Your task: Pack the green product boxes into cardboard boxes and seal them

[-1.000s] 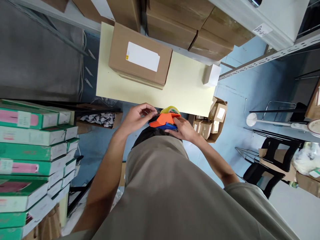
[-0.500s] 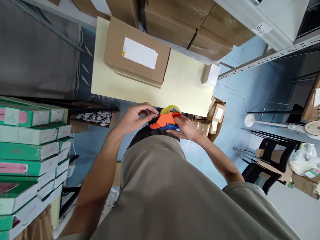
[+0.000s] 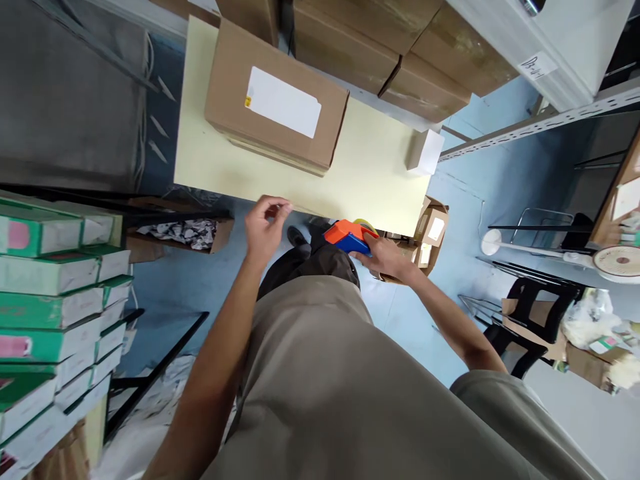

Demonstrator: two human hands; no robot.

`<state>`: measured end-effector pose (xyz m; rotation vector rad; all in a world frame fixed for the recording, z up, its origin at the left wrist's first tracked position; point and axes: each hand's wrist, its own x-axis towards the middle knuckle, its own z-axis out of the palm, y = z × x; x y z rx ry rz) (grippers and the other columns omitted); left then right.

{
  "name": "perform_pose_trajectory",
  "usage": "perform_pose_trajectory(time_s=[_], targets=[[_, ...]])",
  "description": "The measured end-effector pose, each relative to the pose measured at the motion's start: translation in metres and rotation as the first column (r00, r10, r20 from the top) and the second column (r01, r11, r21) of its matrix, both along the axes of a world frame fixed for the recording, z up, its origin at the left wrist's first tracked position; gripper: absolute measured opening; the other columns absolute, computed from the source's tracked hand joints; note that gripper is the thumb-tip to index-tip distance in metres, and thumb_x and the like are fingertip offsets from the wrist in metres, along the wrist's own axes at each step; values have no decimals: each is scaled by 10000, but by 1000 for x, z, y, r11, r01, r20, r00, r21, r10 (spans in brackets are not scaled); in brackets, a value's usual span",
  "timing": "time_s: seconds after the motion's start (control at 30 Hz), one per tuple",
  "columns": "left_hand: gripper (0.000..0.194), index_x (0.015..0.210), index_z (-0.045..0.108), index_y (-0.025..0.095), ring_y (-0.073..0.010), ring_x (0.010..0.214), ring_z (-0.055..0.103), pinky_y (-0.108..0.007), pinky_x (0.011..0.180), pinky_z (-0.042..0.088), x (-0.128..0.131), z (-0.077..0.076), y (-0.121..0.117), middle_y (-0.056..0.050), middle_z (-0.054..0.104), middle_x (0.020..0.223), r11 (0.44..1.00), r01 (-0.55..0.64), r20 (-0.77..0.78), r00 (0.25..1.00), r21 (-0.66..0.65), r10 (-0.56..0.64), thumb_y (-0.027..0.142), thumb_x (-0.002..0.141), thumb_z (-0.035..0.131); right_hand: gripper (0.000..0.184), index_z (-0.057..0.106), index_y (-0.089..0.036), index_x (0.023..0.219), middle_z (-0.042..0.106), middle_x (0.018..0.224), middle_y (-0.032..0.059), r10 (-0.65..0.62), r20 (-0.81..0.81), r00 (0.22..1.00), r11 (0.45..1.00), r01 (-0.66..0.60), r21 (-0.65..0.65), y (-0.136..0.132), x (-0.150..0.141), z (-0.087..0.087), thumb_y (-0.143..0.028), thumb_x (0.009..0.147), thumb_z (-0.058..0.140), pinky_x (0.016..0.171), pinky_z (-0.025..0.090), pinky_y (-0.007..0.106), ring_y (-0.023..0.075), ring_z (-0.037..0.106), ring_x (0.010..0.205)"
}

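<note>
My right hand (image 3: pixel 387 257) grips an orange and blue tape dispenser (image 3: pixel 347 237) with a yellowish roll of tape, held just off the near edge of the pale yellow table (image 3: pixel 370 177). My left hand (image 3: pixel 265 227) hovers to the left of it, apart from the dispenser, with thumb and fingertips pinched together; whether a tape end is between them I cannot make out. A brown cardboard box (image 3: pixel 275 120) with a white label lies on the table beyond my left hand. A small white box (image 3: pixel 425 152) stands at the table's right end.
Green and white flat boxes (image 3: pixel 55 293) are stacked at the left. More cardboard boxes (image 3: pixel 390 40) line the back behind the table. An open carton of small boxes (image 3: pixel 430 233) sits on the blue floor at the right, near metal shelving (image 3: pixel 550 113) and a black chair (image 3: pixel 535 320).
My left hand has let go of the dispenser and moved left, away from it. My right hand has shifted the dispenser a little to the right. The camera has tilted slightly.
</note>
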<state>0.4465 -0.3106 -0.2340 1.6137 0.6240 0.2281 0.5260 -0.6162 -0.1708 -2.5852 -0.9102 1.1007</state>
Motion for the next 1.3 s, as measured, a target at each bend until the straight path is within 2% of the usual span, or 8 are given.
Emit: perform_pose_trajectory(time_s=[0.2, 0.33, 0.43, 0.7, 0.93, 1.1, 1.2, 1.3], targets=[[310, 942, 783, 214, -195, 909, 703, -278, 776, 535, 37, -58, 11, -65, 798, 1001, 990, -112, -14, 994, -84, 112, 508, 928, 881, 568, 572, -151, 1373, 817, 1117, 227, -67, 211, 975, 975, 108, -193, 11, 30, -46, -670, 1144, 553, 905, 616, 522, 434, 797, 1012], [246, 948, 794, 214, -188, 915, 707, -283, 812, 554, 67, -87, 5, -58, 814, 999, 972, -217, -13, 976, -90, 216, 442, 929, 883, 537, 574, -115, 1352, 810, 1175, 285, -136, 302, 944, 973, 185, -141, 31, 52, -87, -615, 1171, 505, 1072, 587, 577, 452, 779, 1149], [303, 983, 784, 234, -202, 985, 712, -301, 879, 576, 82, -102, 2, -60, 814, 1071, 952, -300, 12, 953, -65, 302, 526, 960, 860, 533, 594, -124, 1295, 804, 1176, 283, -182, 325, 928, 972, 219, -80, 40, 61, -110, -624, 1190, 446, 1148, 559, 575, 429, 776, 1182], [377, 1059, 776, 298, -261, 1178, 717, -350, 908, 582, 104, -132, 4, -76, 750, 1212, 946, -297, 112, 944, -133, 312, 661, 980, 838, 677, 550, -173, 1338, 801, 1083, 225, -324, 362, 874, 946, 301, 120, 50, 64, -145, -778, 1170, 297, 1121, 604, 604, 405, 780, 1151], [260, 1139, 758, 244, -228, 1142, 740, -357, 1015, 597, 117, -134, -11, -84, 754, 1205, 900, -436, 58, 898, -24, 436, 492, 1063, 760, 540, 576, -157, 1292, 823, 1033, 207, -253, 439, 862, 965, 259, 47, 57, 57, -145, -639, 1214, 347, 1098, 613, 534, 360, 801, 1073], [276, 1365, 687, 228, -198, 1116, 793, -357, 1064, 641, 128, -126, -21, -114, 705, 1405, 864, -502, -68, 861, 40, 504, 364, 1136, 615, 463, 584, -136, 1249, 839, 1029, 199, -134, 486, 864, 980, 189, -67, 67, 50, -136, -567, 1224, 418, 1041, 601, 406, 303, 816, 1001], [516, 1670, 466, 289, -204, 1233, 797, -375, 1130, 640, 137, -123, -17, -171, 517, 1690, 831, -557, -117, 826, -18, 551, 319, 1160, 543, 432, 586, -129, 1265, 851, 1071, 201, -130, 464, 876, 978, 190, -84, 75, 48, -131, -531, 1233, 430, 1054, 574, 378, 291, 820, 1013], [613, 1811, 157, 291, -209, 1495, 680, -372, 1234, 585, 149, -116, -18, -224, 316, 1831, 753, -649, -184, 757, -108, 626, 313, 1213, 290, 401, 591, -123, 1271, 858, 1090, 202, -148, 441, 885, 976, 203, -80, 82, 44, -127, -493, 1240, 439, 1054, 558, 368, 292, 823, 1037]])
